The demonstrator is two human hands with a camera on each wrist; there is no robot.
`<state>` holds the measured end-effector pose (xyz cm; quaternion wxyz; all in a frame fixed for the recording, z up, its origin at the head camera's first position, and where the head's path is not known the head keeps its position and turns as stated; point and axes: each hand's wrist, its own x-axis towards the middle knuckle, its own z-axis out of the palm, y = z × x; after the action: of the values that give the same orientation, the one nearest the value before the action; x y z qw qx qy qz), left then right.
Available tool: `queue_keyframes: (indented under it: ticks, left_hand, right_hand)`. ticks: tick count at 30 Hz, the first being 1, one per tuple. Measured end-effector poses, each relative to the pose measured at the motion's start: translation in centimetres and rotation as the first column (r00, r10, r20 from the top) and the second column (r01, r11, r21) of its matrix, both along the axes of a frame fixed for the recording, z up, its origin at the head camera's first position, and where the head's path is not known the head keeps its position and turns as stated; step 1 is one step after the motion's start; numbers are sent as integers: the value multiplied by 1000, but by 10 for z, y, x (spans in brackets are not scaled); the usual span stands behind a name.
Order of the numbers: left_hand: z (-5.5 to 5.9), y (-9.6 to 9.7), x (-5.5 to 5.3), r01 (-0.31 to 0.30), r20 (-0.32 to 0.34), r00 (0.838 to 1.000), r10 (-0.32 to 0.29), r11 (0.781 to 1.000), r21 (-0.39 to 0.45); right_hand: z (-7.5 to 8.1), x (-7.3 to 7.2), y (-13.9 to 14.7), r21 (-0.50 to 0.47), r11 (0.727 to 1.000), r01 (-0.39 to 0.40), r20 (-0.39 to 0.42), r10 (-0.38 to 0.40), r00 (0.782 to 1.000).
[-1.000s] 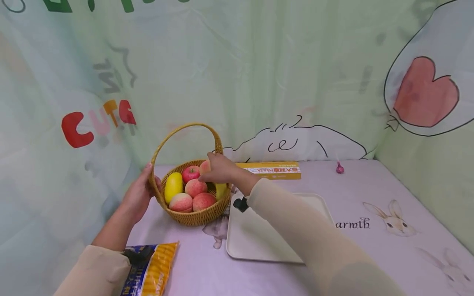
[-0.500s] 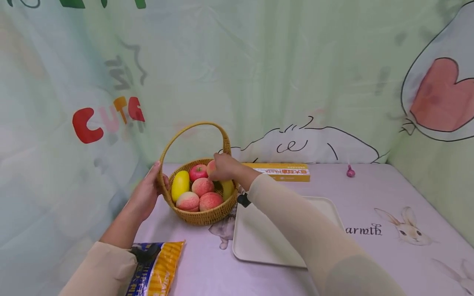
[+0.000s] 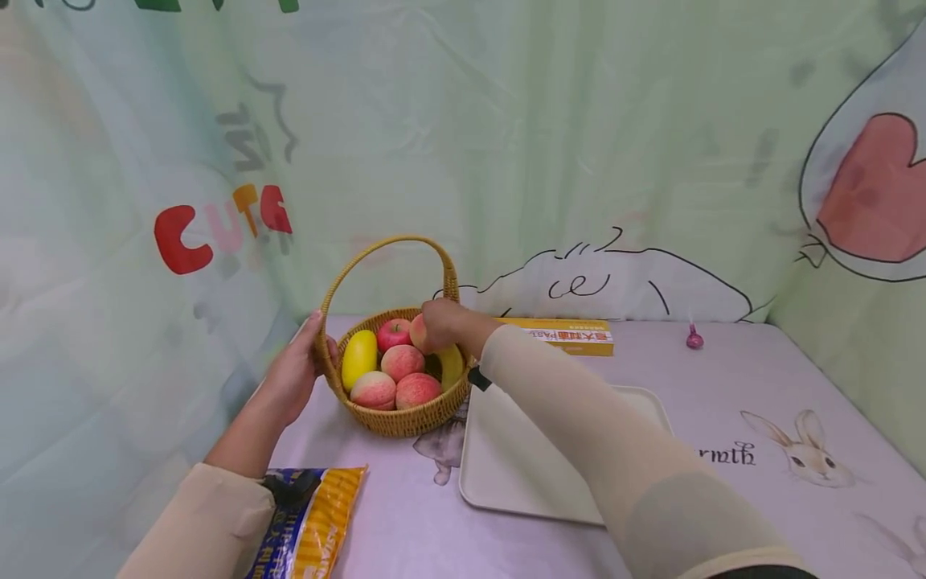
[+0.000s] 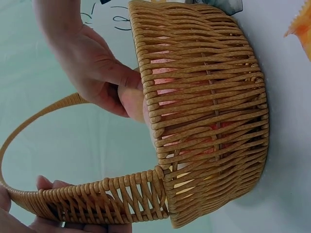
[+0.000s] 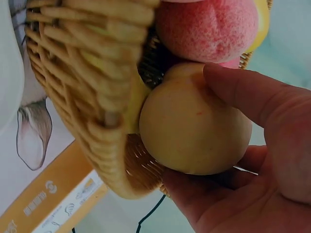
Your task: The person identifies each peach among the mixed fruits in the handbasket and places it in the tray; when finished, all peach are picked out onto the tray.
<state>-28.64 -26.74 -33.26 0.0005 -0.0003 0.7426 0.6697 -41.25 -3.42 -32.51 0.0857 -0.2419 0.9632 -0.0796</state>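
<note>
A wicker basket (image 3: 405, 422) of fruit stands at the back left of the table. My left hand (image 3: 295, 374) grips the base of its arched handle (image 4: 102, 204). Inside the basket, my right hand (image 3: 452, 326) holds a pale peach (image 5: 194, 121) between thumb and fingers, at the rear right rim. Beside that peach lie a red apple (image 3: 394, 334), a yellow mango-like fruit (image 3: 358, 359) and a banana (image 3: 452, 366), partly behind the hand. Several pink peaches (image 3: 403, 363) fill the middle and front.
An off-white tray (image 3: 506, 482) lies right of the basket, partly under my right sleeve. Behind it is a yellow pasta box (image 3: 579, 347). A blue and orange bag (image 3: 329, 515) lies at front left. A small purple-pink item (image 3: 694, 338) sits at back right. Printed curtains (image 3: 521, 161) enclose the table.
The head view has turned slightly left, so everything sits further right in it. My right fingers have closed in around the pale peach. My left hand keeps its grip on the handle.
</note>
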Motion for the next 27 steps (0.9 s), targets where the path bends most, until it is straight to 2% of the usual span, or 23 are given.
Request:
queue_keyframes:
  ticks: [6, 11, 13, 20, 27]
  left_hand:
    - [-1, 2, 0, 3, 5, 1000, -3, 1000, -19]
    - [0, 1, 0, 7, -7, 1000, -8, 999, -45]
    - [1, 0, 0, 10, -6, 1000, -10, 999, -47]
    - [5, -1, 3, 16, 10, 1000, -15, 999, -34]
    - [5, 0, 3, 26, 9, 1000, -25, 999, -29]
  right_hand:
    - [2, -3, 2, 12, 1000, 6, 30, -6, 1000]
    - [9, -2, 8, -48, 999, 23, 68, -19, 998]
    - [13, 0, 11, -70, 997, 15, 61, -10, 998]
    - [28, 12, 20, -87, 993, -85, 2, 85, 996]
    - [34, 25, 34, -190, 978, -88, -5, 89, 996]
